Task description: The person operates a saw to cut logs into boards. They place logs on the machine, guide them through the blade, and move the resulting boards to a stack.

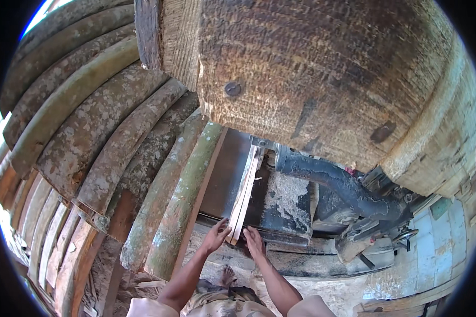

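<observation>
Two long sawn wooden strips lie side by side on a dark metal machine table, their near ends pointing toward me. At the left side of those ends is my left hand, its fingers apart and their tips touching or very near the wood. My right hand is on the other side, fingers stretched toward the strips and slightly apart. Whether its fingertips touch the wood I cannot tell. The far ends of the strips run up to a metal fitting below a big timber beam.
The thick timber beam hangs across the upper view. Bark-covered slabs are stacked at the left. Right of the strips are a sawdust-covered plate, a dark curved pipe and a small handwheel. My bare foot stands on sawdust-strewn ground.
</observation>
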{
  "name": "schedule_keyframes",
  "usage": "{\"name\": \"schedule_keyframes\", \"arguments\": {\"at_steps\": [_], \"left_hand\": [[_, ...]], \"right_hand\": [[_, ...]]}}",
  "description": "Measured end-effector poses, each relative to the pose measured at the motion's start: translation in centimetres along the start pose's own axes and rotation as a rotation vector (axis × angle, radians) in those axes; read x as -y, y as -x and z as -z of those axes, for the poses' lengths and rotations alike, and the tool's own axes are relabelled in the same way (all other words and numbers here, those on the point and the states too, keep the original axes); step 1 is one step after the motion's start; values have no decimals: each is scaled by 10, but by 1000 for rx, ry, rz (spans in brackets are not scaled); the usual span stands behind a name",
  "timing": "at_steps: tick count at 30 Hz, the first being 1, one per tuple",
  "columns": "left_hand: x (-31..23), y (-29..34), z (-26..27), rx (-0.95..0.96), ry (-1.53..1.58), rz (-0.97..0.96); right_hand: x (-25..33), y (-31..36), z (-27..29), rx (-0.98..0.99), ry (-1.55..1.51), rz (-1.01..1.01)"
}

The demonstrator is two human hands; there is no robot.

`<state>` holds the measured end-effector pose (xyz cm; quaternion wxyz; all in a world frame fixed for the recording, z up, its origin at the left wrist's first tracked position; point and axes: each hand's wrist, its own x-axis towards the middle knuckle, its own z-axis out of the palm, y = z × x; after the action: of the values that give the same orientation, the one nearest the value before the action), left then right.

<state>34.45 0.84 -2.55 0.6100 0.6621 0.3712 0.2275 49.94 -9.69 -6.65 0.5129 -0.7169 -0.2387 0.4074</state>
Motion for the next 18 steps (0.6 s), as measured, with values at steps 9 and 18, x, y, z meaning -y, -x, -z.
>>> {"name": "schedule_keyframes", "arguments": {"at_steps": [9,18], "left_hand": [[8,85,6,232,189,249],[46,197,11,224,261,274]], "right_hand": [[20,112,-35,254,-111,-208],[-46,210,-60,226,-240,-153]]}}
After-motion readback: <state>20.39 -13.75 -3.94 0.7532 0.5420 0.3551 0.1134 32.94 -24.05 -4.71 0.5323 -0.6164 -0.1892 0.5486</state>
